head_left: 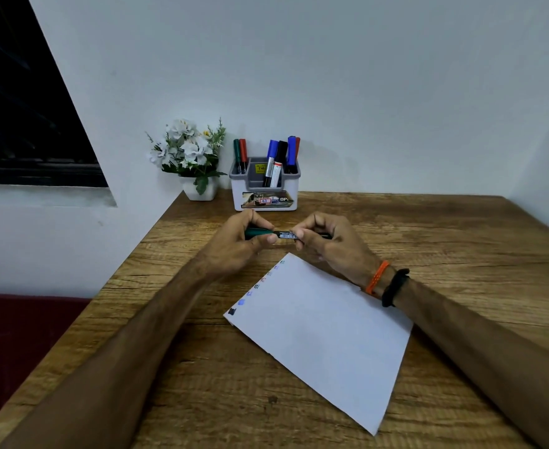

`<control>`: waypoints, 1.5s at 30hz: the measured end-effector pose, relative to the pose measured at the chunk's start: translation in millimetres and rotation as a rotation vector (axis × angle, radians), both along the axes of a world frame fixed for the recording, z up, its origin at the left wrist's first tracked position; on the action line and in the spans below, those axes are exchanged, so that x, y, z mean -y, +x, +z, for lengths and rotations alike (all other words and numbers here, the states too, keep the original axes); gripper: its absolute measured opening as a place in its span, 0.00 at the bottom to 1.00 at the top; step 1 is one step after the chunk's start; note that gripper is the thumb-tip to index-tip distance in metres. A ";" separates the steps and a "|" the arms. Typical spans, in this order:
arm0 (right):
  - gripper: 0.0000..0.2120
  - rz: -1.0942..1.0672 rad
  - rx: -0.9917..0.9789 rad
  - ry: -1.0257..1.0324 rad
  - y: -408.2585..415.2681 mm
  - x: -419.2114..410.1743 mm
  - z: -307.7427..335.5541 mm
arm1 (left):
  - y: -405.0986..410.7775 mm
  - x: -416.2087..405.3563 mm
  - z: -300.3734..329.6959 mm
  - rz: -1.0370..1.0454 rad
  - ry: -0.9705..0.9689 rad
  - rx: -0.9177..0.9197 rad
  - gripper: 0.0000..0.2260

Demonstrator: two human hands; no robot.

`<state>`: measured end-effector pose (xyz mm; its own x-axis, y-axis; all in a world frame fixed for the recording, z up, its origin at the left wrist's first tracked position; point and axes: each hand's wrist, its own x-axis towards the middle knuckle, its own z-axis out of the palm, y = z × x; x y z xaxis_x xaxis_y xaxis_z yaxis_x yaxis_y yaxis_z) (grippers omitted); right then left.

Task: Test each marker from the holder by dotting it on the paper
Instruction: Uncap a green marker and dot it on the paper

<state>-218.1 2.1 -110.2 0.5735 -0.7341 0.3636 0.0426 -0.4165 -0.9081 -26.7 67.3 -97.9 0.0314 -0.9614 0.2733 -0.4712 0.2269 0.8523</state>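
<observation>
Left hand: my fingers are curled tight round the green cap end of the marker, thumb pressing on top.
Right hand: fingers closed round the black barrel, thumb and forefinger pinching it just right of the printed label.
Marker: lying level between my two hands, held above the table, just beyond the far corner of the paper. Cap on or coming off, I can't tell; my fingers cover the join.
Paper: white sheet, lying skewed on the wood, near side of my hands, my right wrist over its far edge.
Dots: a row of small coloured marks down the sheet's left edge, black nearest me, blue next.
Holder: far side, against the wall, with green and red markers in its left slot, blue, black and red ones to the right.
Flower pot: just left of the holder, white blooms.
Wristbands: orange and black, on my right wrist.
</observation>
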 end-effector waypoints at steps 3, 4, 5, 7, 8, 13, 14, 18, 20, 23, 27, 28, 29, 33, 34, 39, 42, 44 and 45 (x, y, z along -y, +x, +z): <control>0.07 0.013 0.009 0.022 0.1 -2.3 0.9 | -2.1 -0.2 -0.7 0.007 -0.006 0.010 0.07; 0.07 0.017 0.007 0.026 -0.7 -3.5 2.1 | -2.3 -0.7 -0.1 0.003 -0.004 0.009 0.07; 0.07 0.015 -0.005 0.012 -1.6 -3.8 3.3 | -2.7 -1.0 1.3 -0.003 -0.006 0.006 0.07; 0.06 0.005 -0.024 -0.028 -2.8 -3.1 7.8 | -2.5 -1.4 5.9 -0.013 -0.034 -0.006 0.06; 0.05 0.001 -0.024 -0.034 -2.9 -1.7 10.1 | -2.1 -1.4 8.6 -0.012 -0.054 -0.017 0.06; 0.01 -0.038 -0.031 -0.092 0.4 2.9 18.7 | 0.3 -3.0 20.0 0.102 -0.134 -0.197 0.16; 0.02 -0.039 -0.043 -0.103 0.7 2.9 19.6 | -0.2 -3.5 21.5 0.138 -0.141 -0.238 0.19; 0.19 -0.074 -0.123 -0.200 2.3 -2.0 23.7 | -8.4 -4.2 23.5 0.182 -0.158 -0.410 0.26; 0.32 -0.071 -0.159 -0.275 2.5 -8.9 28.0 | -14.1 -4.4 23.2 0.171 -0.153 -0.459 0.27; 0.43 -0.065 -0.211 -0.410 2.7 -18.8 35.9 | -20.7 -4.2 22.8 0.149 -0.163 -0.443 0.25; 0.44 -0.060 -0.194 -0.443 5.1 -21.6 39.1 | -20.3 -3.6 21.6 0.147 -0.179 -0.416 0.26; 0.44 -0.063 -0.191 -0.447 5.7 -21.9 39.0 | -19.7 -3.6 21.2 0.148 -0.177 -0.411 0.27; 0.44 -0.064 -0.188 -0.450 6.1 -22.3 38.6 | -19.3 -3.6 21.1 0.148 -0.175 -0.405 0.28; 0.44 -0.073 -0.190 -0.459 6.4 -20.8 38.4 | -16.2 -1.7 19.6 0.126 -0.153 -0.392 0.26; 0.44 -0.079 -0.193 -0.464 6.5 -19.3 38.9 | -14.4 -2.1 18.5 0.125 -0.145 -0.366 0.25; 0.44 -0.131 -0.201 -0.461 4.3 -2.5 44.4 | 6.3 8.9 -2.9 0.344 -0.067 0.323 0.26; 0.44 -0.202 -0.224 -0.431 3.6 14.2 54.7 | 16.9 19.8 -14.0 0.397 0.040 0.602 0.28; 0.44 -0.245 -0.225 -0.434 5.7 27.6 62.6 | 19.7 25.1 -18.1 0.389 0.126 0.708 0.30; 0.44 -0.262 -0.223 -0.441 7.1 34.0 66.2 | 20.0 26.5 -19.6 0.377 0.165 0.747 0.30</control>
